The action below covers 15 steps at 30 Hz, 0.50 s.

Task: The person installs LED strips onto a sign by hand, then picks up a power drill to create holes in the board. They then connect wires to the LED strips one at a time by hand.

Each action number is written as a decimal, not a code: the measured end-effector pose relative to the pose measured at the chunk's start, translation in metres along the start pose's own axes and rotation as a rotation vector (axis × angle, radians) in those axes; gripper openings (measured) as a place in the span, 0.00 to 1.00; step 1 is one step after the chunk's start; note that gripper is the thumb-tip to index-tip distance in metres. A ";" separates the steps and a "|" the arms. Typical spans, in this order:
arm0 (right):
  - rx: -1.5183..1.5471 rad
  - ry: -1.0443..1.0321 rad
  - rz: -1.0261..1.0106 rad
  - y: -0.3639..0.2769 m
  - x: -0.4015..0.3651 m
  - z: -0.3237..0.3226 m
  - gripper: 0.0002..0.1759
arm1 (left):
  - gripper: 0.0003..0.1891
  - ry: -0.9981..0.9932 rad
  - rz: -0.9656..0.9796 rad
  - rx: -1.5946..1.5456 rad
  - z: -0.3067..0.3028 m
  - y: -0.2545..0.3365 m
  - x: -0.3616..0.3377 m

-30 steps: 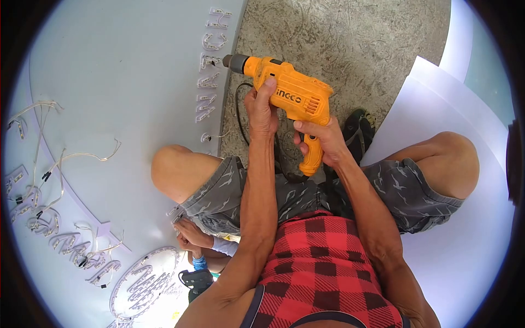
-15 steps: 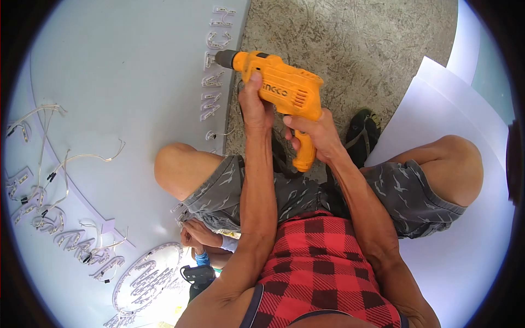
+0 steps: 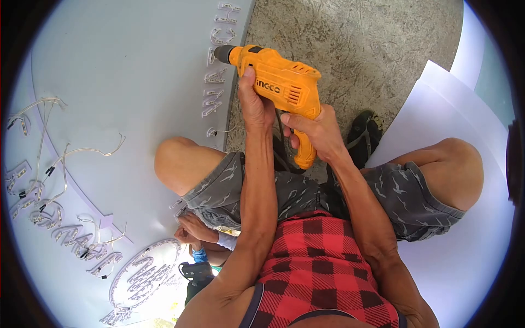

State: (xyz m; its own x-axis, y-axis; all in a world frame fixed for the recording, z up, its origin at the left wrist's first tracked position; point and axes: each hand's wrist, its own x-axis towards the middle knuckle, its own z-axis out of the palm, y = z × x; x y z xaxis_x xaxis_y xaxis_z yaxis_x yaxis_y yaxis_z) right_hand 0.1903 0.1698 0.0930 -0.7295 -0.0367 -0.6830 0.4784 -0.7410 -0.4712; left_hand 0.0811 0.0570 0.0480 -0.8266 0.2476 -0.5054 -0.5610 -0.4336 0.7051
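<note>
An orange power drill (image 3: 281, 82) with a black chuck is held in both my hands. My left hand (image 3: 256, 104) supports the front of its body from below, thumb along its side. Around the rear handle, my right hand (image 3: 317, 131) is wrapped near the trigger. The chuck (image 3: 223, 54) points left, over a raised letter in a column of letters (image 3: 213, 82) along the edge of the pale panel (image 3: 136, 65). The drill's tip is too small to make out, so contact with the letter cannot be told.
More raised letters (image 3: 71, 235) with loose wires (image 3: 90, 150) are at the left. A round emblem (image 3: 145, 276) lies lower left, near another person's hands (image 3: 192, 228). A white sheet (image 3: 437, 104) is at the right, beside a sandal (image 3: 365, 134) on the concrete floor (image 3: 350, 49).
The drill and both hands have shifted slightly up, and its body has turned a little. The panel appears slightly shifted in view. Both hands keep their hold.
</note>
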 end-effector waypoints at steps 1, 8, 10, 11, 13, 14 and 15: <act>0.009 0.000 -0.021 -0.004 0.001 0.001 0.10 | 0.28 0.016 -0.009 0.008 0.001 0.001 0.001; 0.029 0.002 -0.024 -0.016 -0.004 0.000 0.15 | 0.29 0.074 -0.021 0.102 0.015 0.007 0.001; 0.043 0.006 -0.002 -0.012 -0.007 -0.005 0.17 | 0.28 0.048 -0.047 0.120 0.014 0.005 -0.003; 0.043 0.007 -0.004 -0.008 -0.013 -0.009 0.17 | 0.27 0.028 -0.081 0.143 0.014 0.003 -0.008; 0.147 0.044 0.003 -0.001 -0.023 -0.016 0.19 | 0.26 0.062 -0.101 0.203 0.017 -0.005 -0.017; 0.143 0.046 0.000 0.004 -0.026 -0.017 0.19 | 0.25 0.102 -0.128 0.265 0.018 -0.009 -0.022; 0.237 0.094 0.012 0.010 -0.032 -0.017 0.19 | 0.24 0.105 -0.131 0.286 0.022 -0.011 -0.027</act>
State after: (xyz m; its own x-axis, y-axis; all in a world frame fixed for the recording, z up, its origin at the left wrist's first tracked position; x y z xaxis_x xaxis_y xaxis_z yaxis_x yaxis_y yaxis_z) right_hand 0.2270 0.1750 0.1002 -0.6707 0.0076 -0.7417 0.3512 -0.8775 -0.3265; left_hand 0.1090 0.0737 0.0648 -0.7459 0.1882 -0.6389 -0.6642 -0.1394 0.7344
